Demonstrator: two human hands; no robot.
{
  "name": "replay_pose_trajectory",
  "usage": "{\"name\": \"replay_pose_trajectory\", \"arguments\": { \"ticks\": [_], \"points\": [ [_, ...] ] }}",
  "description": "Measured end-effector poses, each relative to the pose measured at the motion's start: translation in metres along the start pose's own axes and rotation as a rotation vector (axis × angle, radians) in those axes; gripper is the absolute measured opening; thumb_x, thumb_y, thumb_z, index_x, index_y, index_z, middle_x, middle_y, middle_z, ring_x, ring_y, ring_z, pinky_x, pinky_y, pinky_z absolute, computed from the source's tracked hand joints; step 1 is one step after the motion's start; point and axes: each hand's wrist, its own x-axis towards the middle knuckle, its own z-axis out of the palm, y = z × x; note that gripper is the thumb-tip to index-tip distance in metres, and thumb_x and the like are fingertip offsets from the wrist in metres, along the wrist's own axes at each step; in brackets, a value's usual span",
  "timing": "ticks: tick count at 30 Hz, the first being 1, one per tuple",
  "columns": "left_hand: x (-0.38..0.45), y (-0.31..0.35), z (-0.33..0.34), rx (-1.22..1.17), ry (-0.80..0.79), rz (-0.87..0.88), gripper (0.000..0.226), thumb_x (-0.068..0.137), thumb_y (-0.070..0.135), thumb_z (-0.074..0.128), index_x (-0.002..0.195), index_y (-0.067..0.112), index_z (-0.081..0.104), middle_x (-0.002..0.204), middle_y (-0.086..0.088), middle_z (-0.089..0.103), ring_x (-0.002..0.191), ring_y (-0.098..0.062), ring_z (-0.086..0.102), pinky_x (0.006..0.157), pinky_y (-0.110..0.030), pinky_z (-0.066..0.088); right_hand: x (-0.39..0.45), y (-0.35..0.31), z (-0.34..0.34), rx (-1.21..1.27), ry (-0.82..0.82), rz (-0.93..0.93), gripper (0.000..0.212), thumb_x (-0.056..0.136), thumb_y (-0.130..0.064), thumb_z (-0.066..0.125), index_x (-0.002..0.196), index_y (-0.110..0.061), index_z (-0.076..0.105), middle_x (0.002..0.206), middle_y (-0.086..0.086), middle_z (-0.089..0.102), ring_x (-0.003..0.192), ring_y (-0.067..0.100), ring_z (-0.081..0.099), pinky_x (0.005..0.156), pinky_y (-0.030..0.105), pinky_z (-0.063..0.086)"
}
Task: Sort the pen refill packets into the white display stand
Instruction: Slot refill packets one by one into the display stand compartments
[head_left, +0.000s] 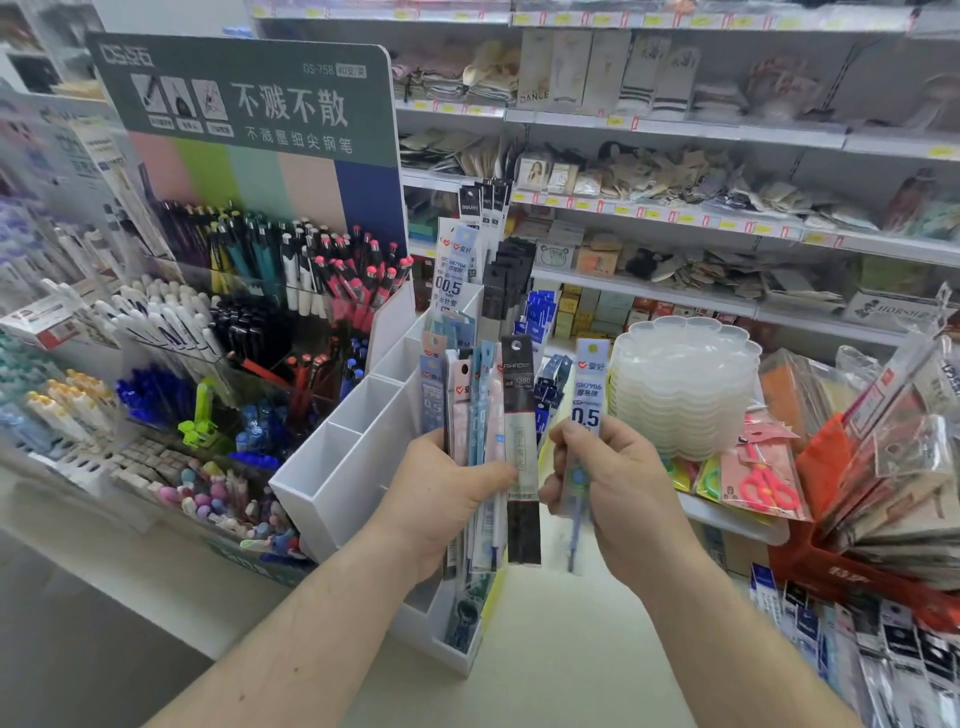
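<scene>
My left hand (447, 493) grips a fanned bunch of pen refill packets (480, 410), with a black packet (521, 415) at its right edge under my thumb. My right hand (608, 483) pinches a single light-blue refill packet (589, 400) marked 0.5, held upright just right of the bunch. The white display stand (363, 452) with stepped compartments sits directly behind and left of my hands. Its upper compartments hold several refill packets (457, 270), and a lower one holds a packet near its front; the near-left compartments show nothing inside.
A green-headed pen display (249, 249) full of pens stands to the left. A stack of clear plastic trays (680, 384) sits right of my hands, with scissors packs (763, 478) and an orange bin of packets (893, 467) beyond. Store shelves fill the background.
</scene>
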Motion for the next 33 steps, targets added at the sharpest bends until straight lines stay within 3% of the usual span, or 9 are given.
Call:
{"name": "replay_pose_trajectory", "arguments": {
  "ticks": [2,6,9,12,16,19,25,29,33],
  "points": [
    [-0.001,0.002,-0.001,0.031,0.002,0.006,0.032,0.081,-0.008,0.072,0.109,0.007,0.067,0.095,-0.010,0.077,0.089,-0.029,0.075,0.085,-0.052,0.058,0.004,-0.001,-0.003,0.009,0.007,-0.030,0.016,0.102,-0.009,0.051,0.095,-0.009,0.066,0.061,0.001,0.055,0.049,0.019,0.051,0.047,0.029,0.048],
    [-0.001,0.011,-0.002,0.097,-0.019,0.054,0.029,0.081,-0.007,0.073,0.104,0.010,0.070,0.093,-0.006,0.078,0.087,-0.024,0.075,0.081,-0.045,0.060,0.014,-0.009,-0.007,-0.058,0.000,-0.081,0.007,0.096,-0.009,0.060,0.099,-0.014,0.065,0.058,-0.004,0.046,0.049,0.011,0.035,0.048,0.026,0.029],
    [-0.002,0.020,-0.001,0.141,-0.026,0.100,0.028,0.082,-0.006,0.072,0.101,0.014,0.073,0.092,-0.005,0.078,0.088,-0.021,0.075,0.077,-0.037,0.060,0.017,-0.014,0.003,-0.212,-0.111,-0.118,0.002,0.093,-0.010,0.066,0.092,-0.009,0.064,0.051,-0.013,0.055,0.044,-0.001,0.047,0.046,0.016,0.038],
    [-0.002,0.030,-0.003,0.137,0.017,0.120,0.027,0.080,-0.005,0.074,0.099,0.015,0.073,0.091,-0.004,0.078,0.088,-0.021,0.075,0.084,-0.043,0.059,0.024,-0.029,0.008,-0.197,-0.127,-0.146,0.013,0.093,-0.002,0.063,0.081,-0.005,0.061,0.052,-0.011,0.059,0.043,-0.003,0.051,0.042,0.010,0.039],
    [0.002,0.046,-0.016,0.048,0.159,0.192,0.025,0.081,-0.005,0.073,0.087,0.019,0.072,0.084,0.002,0.078,0.082,-0.012,0.074,0.079,-0.033,0.058,0.055,-0.059,-0.005,-0.141,0.156,-0.275,0.018,0.093,-0.008,0.065,0.076,-0.012,0.058,0.068,0.004,0.061,0.048,0.009,0.041,0.041,0.017,0.035],
    [0.003,0.053,-0.021,-0.056,0.197,0.222,0.026,0.081,-0.007,0.072,0.087,0.018,0.070,0.081,0.002,0.077,0.077,-0.009,0.074,0.072,-0.026,0.055,0.085,-0.066,0.000,-0.225,0.240,-0.411,0.022,0.093,-0.010,0.066,0.073,-0.016,0.059,0.076,0.006,0.067,0.053,0.009,0.055,0.044,0.017,0.042],
    [0.002,0.050,-0.022,-0.098,0.165,0.180,0.025,0.084,-0.008,0.068,0.103,0.009,0.068,0.078,0.005,0.077,0.074,-0.004,0.073,0.062,-0.017,0.055,0.145,-0.053,0.027,-0.452,0.253,-0.409,0.019,0.090,-0.026,0.069,0.073,-0.019,0.066,0.077,0.002,0.074,0.079,0.026,0.071,0.069,0.048,0.060],
    [0.001,0.050,-0.024,-0.102,0.148,0.176,0.025,0.084,-0.008,0.067,0.103,0.009,0.068,0.078,0.006,0.076,0.074,-0.004,0.072,0.062,-0.017,0.056,0.166,-0.039,0.044,-0.585,0.195,-0.382,0.020,0.091,-0.025,0.068,0.072,-0.018,0.064,0.075,0.001,0.070,0.073,0.022,0.064,0.066,0.033,0.054],
    [0.001,0.049,-0.023,-0.121,0.143,0.165,0.025,0.085,-0.009,0.066,0.105,0.006,0.068,0.077,0.005,0.076,0.071,-0.004,0.072,0.060,-0.017,0.055,0.181,-0.022,0.052,-0.743,0.136,-0.274,0.014,0.090,-0.029,0.070,0.086,-0.016,0.069,0.088,0.004,0.071,0.081,0.021,0.065,0.072,0.037,0.057]
  ]
}}
